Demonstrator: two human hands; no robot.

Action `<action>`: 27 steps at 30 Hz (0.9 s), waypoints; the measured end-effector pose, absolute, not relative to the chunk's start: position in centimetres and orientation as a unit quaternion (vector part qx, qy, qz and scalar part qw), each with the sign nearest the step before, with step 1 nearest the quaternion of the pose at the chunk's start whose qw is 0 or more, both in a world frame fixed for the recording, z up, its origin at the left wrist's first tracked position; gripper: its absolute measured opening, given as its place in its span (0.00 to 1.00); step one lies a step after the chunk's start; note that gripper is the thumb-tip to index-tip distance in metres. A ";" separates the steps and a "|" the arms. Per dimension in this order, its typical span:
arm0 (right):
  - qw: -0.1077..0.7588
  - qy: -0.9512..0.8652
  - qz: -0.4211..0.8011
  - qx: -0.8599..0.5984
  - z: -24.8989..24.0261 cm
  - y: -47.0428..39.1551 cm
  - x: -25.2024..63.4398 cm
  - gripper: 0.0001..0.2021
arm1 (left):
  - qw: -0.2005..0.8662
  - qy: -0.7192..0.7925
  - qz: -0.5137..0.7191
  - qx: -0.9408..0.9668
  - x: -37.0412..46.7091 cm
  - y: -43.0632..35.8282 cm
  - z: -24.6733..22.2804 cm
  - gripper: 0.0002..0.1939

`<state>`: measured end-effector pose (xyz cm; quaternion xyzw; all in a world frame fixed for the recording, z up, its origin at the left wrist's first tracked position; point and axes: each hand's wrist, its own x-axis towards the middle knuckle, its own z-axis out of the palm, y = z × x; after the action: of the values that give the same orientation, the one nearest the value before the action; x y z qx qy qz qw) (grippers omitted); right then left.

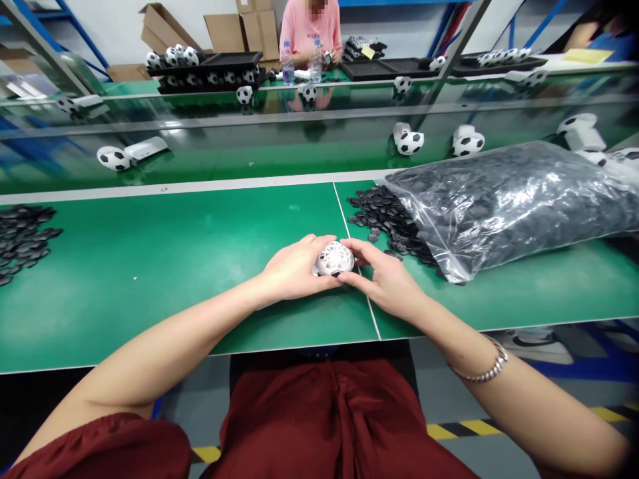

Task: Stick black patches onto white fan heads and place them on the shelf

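Note:
Between my two hands is a round white openwork part point(335, 258) with a dark patch at its lower edge, just above the green tabletop point(150, 266). My left hand point(299, 267) wraps round its left side, thumb along the near edge. From the right, my right hand point(387, 276) pinches it between thumb and fingertips. Right of my hands, a heap of small black pieces point(392, 216) spills from the mouth of a large clear plastic bag point(519, 199) full of similar dark pieces. Another black heap point(24, 239) lies at the far left.
Beyond the tabletop, a green conveyor point(210, 156) carries soccer-ball-patterned items point(114, 158), some with white parts attached. Across it, a person in a pink top point(310, 30) handles something small, near bottles point(316, 61) and black trays point(210, 70) with more balls.

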<state>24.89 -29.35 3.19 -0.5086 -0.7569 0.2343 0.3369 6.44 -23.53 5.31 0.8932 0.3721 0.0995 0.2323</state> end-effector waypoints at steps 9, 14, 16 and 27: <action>0.345 -0.746 0.195 -0.534 3.7 -29.3 24.2 0.19 | 0.270 0.350 0.127 0.888 6.4 -23.2 5.4 0.29; 0.332 -0.733 0.182 -0.566 3.9 -29.2 27.2 0.13 | 0.256 0.358 0.098 0.892 6.3 -23.7 5.5 0.34; 0.310 -0.721 0.095 -0.612 3.8 -29.2 29.3 0.09 | 0.244 0.358 0.085 0.897 6.3 -24.0 5.7 0.35; 0.191 -0.730 0.060 -0.653 3.1 -28.4 31.6 0.05 | 0.131 0.289 0.054 0.947 6.1 -23.7 6.2 0.33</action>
<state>31.64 -28.40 3.07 -0.6531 -0.7303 0.0596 0.1912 6.08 -23.69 6.22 0.9467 0.2893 0.0542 0.1311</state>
